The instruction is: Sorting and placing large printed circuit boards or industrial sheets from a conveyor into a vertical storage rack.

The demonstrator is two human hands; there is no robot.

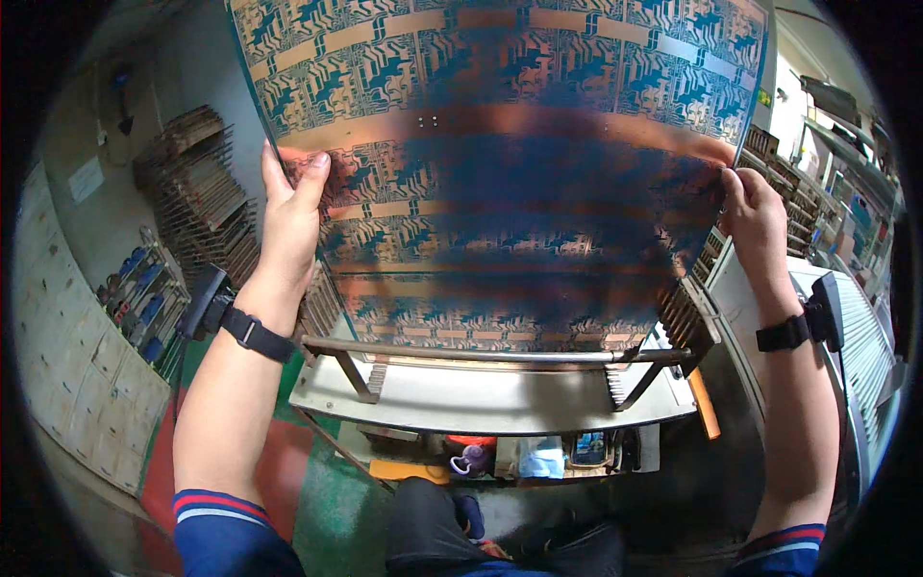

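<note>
A: Where is the patterned copper panel (538, 163)?
B: Rising from the slotted rack (481, 356) on the white tabletop (500, 406).
A: And the grip?
B: Above the rack, left hand (292, 204) and right hand (756, 210) pinch opposite side edges, presumably balancing its width.

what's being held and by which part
A flat, rectangular blue-and-copper patterned panel: left edge in the left grip, right edge in the right grip.

Slotted rack (500, 357) on white table (471, 394)
</note>
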